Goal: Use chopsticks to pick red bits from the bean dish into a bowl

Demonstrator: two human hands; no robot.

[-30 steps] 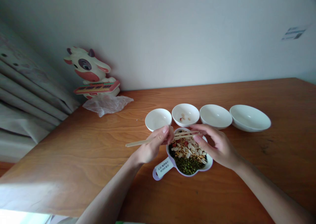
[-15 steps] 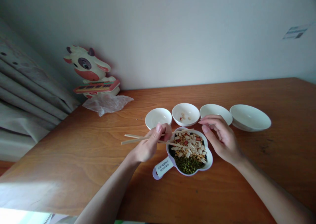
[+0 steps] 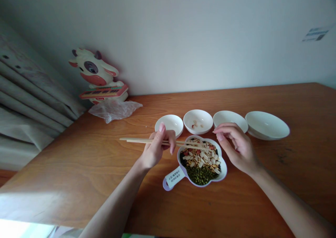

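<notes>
My left hand [image 3: 157, 149] is shut on a pair of wooden chopsticks [image 3: 157, 141], which run level across the table. Their tips reach over the top of a white lobed divided tray [image 3: 222, 171]. The tray holds sections of green mung beans [image 3: 200, 175], pale split seeds [image 3: 195, 159] and dark beans, with a labelled handle [image 3: 175, 177] at lower left. My right hand [image 3: 237, 147] hangs empty just above the tray's upper right edge, its fingers curled and apart, near a white bowl [image 3: 230, 118]. Whether the chopstick tips grip anything is hidden.
Several white bowls stand in a row behind the tray on the wooden table [image 3: 78, 168], one [image 3: 197, 116] holding a few seeds. A cow figurine [image 3: 94, 72] and a plastic bag [image 3: 114, 111] sit at the back left, beside a curtain [image 3: 31, 98].
The chopsticks have swung from a slanted angle to nearly level, with my left hand lifted slightly up and to the left. My right hand has barely moved since half a second ago.
</notes>
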